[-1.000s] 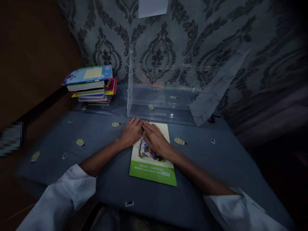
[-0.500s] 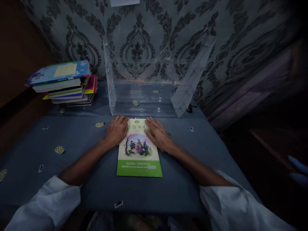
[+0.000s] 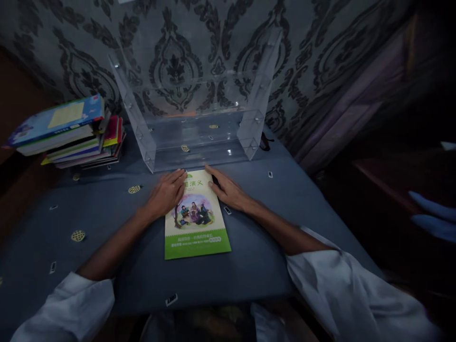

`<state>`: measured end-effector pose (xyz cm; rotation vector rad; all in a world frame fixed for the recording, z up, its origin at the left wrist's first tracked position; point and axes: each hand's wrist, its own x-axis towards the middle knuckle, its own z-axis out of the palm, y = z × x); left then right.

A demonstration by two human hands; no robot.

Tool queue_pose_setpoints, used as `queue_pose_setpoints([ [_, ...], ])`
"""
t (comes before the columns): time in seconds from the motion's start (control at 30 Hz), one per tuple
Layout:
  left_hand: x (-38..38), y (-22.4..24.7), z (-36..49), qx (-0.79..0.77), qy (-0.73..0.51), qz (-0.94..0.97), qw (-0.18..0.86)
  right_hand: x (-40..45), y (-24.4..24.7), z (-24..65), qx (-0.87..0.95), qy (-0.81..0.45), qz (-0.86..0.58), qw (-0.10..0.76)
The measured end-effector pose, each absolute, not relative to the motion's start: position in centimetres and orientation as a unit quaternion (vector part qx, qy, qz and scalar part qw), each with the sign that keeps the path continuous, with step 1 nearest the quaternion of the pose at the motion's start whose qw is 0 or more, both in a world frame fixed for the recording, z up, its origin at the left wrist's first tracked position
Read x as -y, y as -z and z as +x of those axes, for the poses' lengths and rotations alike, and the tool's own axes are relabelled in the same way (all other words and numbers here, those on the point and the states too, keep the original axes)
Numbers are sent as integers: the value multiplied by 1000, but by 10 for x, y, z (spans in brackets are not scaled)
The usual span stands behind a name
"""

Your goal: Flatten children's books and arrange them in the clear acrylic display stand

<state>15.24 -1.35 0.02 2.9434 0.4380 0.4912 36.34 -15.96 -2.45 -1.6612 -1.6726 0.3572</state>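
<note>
A book [image 3: 197, 213] with a cream and green cover lies flat on the blue-grey tablecloth in front of me. My left hand [image 3: 167, 191] rests over its upper left edge, fingers stretched out together and covering part of the title. At the upper right edge is my right hand [image 3: 228, 189], its thumb apart from the stretched fingers and its tips touching the book's side. Neither hand is wrapped round anything. Just beyond the book stands a clear acrylic rack [image 3: 250, 128], with the patterned wall showing through it.
A stack of books [image 3: 71, 133] sits at the left rear of the table [image 3: 260, 266]. Behind the rack's right side lies a small dark object [image 3: 265, 142]. Patterned wallpaper [image 3: 174, 61] rises at the back, and the table's right edge drops to a dark area.
The view has turned, so the rack and books appear further left. My right hand has shifted off the cover to the book's right edge, and its thumb now stands apart.
</note>
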Motion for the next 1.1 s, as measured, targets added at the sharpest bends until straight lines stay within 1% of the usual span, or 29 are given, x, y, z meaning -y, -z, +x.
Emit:
queue_pose_setpoints([
  [0.27, 14, -4, 181, -65, -74, 990, 100, 160, 18, 363, 642, -170, -627, 406],
  [0.43, 18, -8, 190, -43, -53, 992, 103, 158, 19, 363, 635, -179, -612, 437],
  [0.6, 26, -10, 190, -13, -41, 994, 104, 156, 20, 364, 624, -194, -612, 446],
  [0.73, 34, -12, 190, 11, -40, 993, 112, 156, 21, 364, 629, -183, -611, 445],
  [0.93, 45, -16, 186, 22, -25, 993, 114, 156, 21, 364, 643, -155, -626, 413],
  [1.1, 58, -14, 177, 44, -25, 991, 120, 157, 20, 364, 650, -139, -627, 406],
])
